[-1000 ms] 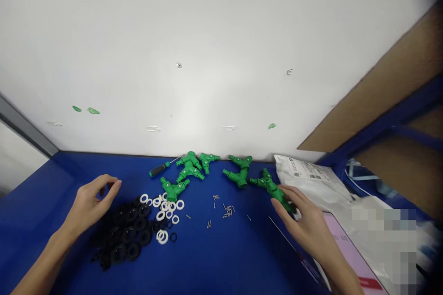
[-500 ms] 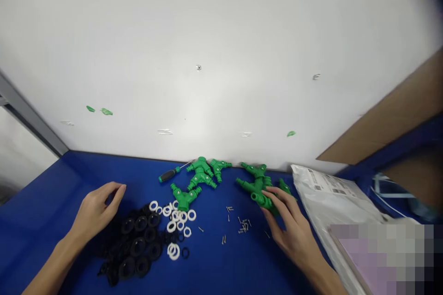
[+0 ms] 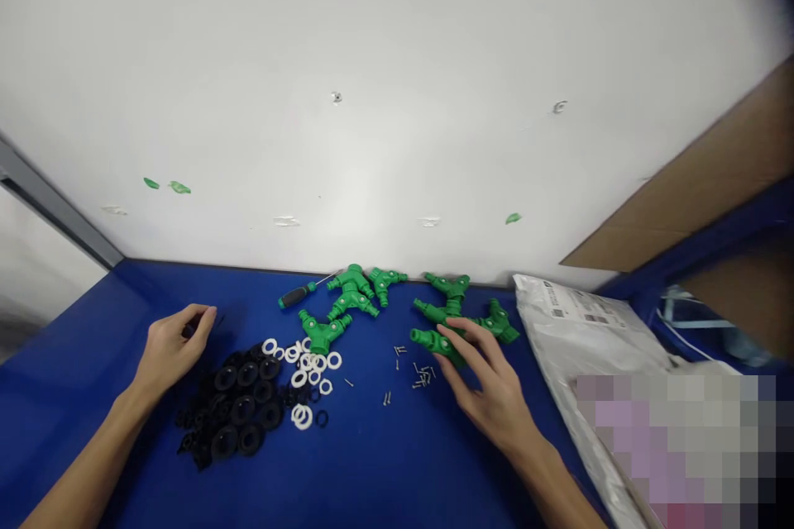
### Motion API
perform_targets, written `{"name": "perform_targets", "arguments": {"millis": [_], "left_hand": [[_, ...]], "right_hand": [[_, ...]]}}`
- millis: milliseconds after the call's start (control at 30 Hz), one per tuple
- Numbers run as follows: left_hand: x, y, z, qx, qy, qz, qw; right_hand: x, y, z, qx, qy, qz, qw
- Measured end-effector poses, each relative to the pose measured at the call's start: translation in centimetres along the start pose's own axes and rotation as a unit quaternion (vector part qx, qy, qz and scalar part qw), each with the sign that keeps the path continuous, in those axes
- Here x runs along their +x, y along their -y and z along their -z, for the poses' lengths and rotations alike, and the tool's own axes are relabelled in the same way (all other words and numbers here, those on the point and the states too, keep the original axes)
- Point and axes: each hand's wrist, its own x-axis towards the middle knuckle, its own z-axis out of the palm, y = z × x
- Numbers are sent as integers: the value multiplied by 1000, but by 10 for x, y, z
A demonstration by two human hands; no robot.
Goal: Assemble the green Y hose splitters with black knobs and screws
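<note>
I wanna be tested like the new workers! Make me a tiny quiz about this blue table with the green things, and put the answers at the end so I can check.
1. Pick one: which hand has its fingers on a green piece?
a) the left
b) the right
c) neither

2. True or false: in the picture, the screwdriver lies to the left of the loose screws.

3. Fill the gap: next to the black rings lies a bunch of lighter rings, and their colour is ____.

Key:
1. b, the right hand
2. True
3. white
</note>
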Motion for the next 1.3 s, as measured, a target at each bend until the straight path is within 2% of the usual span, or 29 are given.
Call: {"name": "perform_targets", "arguments": {"millis": [100,200,333,433,500,567,667,733,800,900,967,1067,1167,1300], "left_hand": [[0,-28,-6,-63,14,-16,998],[1,-74,-12,-135,79,-65,986],[0,-134,-25,-229,216,-159,936],[-4,-155,-37,-266,270,-211,901],[-5,-158,-43,-285,265,-228,893],[-5,-154,-47,-295,253,-231,892],[-5,-142,-44,-304,215,-210,904],[-7,-132,-41,-310,174,-188,915],[-8,-124,-38,-314,133,-174,924],[-11,-115,-38,-301,83,-171,935],[-12,-112,-40,-284,59,-178,940],[-13,-111,-42,-261,38,-195,945],[-15,-111,-44,-243,27,-210,947],[-16,-110,-46,-225,23,-233,946]], "right_hand": [[1,12,-3,31,23,31,999],[5,21,-4,64,42,53,996],[25,35,-9,100,78,69,989],[46,52,-22,141,121,116,976],[58,62,-33,177,113,123,970],[64,68,-43,221,81,102,967],[63,69,-50,275,30,45,960],[56,69,-49,282,24,21,959],[47,73,-48,266,53,24,962],[30,86,-51,210,138,67,966],[21,97,-57,161,195,99,963],[13,109,-67,112,245,124,955],[10,113,-76,83,261,131,953],[8,111,-82,74,243,147,956]]}}
